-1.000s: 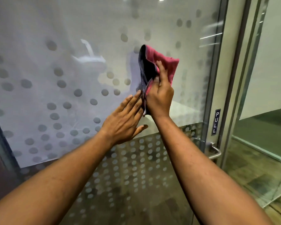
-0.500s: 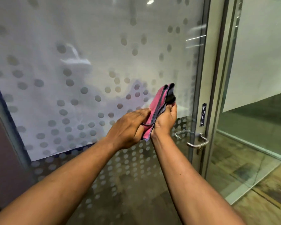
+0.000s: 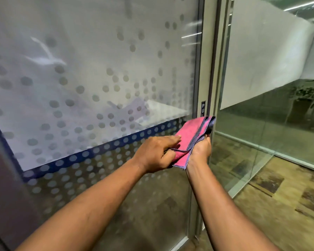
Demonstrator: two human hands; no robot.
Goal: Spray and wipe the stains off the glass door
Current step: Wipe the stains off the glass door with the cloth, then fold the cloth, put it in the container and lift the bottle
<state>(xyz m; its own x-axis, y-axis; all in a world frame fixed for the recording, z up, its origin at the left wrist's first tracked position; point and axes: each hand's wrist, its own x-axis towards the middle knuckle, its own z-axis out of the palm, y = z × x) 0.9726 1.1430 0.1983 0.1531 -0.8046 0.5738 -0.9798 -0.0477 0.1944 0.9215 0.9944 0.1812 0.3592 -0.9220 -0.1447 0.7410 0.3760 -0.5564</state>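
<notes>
Both hands are together at the right edge of the glass door point(image 3: 101, 73), sharing one pink cloth point(image 3: 190, 136) with a blue-grey underside. The right hand point(image 3: 200, 151) cradles the folded cloth from below, fingers wrapped up around its bunched far end, while the left hand point(image 3: 156, 153) lies over the near side with fingers stretched across the pink face and the thumb tucked under the lower edge, pinching it. The cloth is held off the pane, just in front of the door's metal edge point(image 3: 203, 69) and below the small pull sign point(image 3: 203, 107), so no wiping is going on at this instant; my reading is that it is being refolded to a fresh face. No spray bottle shows anywhere in view. The chief risk from here is smearing: if a soiled or damp face ends up outward, it would drag grime across the frosted, dotted panel instead of lifting it (the blur makes it impossible to tell which marks on the glass are stains and which are reflections). A loose fold could also slip out of the right hand's hold once pressed flat on the pane. Pushing hard near this edge might swing the door, and fingers close to the frame gap could get caught.
</notes>
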